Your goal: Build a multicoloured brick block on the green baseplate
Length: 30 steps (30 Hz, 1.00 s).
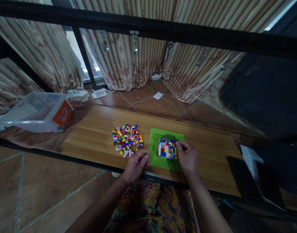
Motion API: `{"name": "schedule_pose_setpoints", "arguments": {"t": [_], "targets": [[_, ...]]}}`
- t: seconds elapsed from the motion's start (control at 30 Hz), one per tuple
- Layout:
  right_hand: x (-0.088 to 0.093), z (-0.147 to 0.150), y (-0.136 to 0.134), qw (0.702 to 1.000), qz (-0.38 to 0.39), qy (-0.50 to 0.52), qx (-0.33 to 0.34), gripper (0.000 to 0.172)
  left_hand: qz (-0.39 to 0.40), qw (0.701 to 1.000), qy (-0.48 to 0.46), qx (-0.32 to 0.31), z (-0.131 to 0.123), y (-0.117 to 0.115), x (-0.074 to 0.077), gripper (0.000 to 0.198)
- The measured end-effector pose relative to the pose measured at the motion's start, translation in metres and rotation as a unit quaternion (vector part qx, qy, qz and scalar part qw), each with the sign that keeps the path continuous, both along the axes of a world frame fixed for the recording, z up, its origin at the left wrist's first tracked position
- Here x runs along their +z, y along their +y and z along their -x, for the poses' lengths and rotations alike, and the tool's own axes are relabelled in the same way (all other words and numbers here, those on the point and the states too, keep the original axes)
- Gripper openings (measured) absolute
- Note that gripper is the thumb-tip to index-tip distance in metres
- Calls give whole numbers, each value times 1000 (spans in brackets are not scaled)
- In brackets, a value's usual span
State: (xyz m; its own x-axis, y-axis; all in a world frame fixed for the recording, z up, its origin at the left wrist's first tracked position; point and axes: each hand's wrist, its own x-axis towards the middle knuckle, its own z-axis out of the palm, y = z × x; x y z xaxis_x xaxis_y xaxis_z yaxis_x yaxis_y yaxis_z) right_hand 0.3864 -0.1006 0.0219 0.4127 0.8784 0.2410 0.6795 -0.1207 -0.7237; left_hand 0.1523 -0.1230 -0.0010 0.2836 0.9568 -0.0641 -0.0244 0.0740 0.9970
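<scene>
A multicoloured block of building bricks [166,149] stands on a green studded baseplate [153,158]. At the block's upper right corner, my right hand [187,157] is closed in a pinch, its fingertips touching or very near the bricks; whatever is in the pinch is hidden. My left hand [138,163] hovers over the baseplate's left edge with fingers curled and thumb close to them. Anything inside it is too small to make out. Just beyond that hand lies a loose pile of small bricks [126,137] in many colours, with several white ones at its near side.
Everything rests on a long wooden board [90,139]. To the left sits a clear plastic bin [39,113] with an orange label. Dark flat panels [245,179] lie at the right end. A black metal bar [148,26] crosses in front of striped curtains [129,64].
</scene>
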Motion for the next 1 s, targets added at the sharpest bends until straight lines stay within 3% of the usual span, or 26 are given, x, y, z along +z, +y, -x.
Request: {"name": "schedule_pose_setpoints", "arguments": {"t": [0.3,0.77,1.0], "targets": [[-6,5,8,997,-4,49,-64,48,0,1000,-1,3,0,0,2,31],[-16,5,12,994,-8,94,-54,48,0,1000,-4,-2,-1,0,2,29],[-11,4,11,989,-3,139,-48,45,4,1000,-8,4,0,0,-1,32]]}}
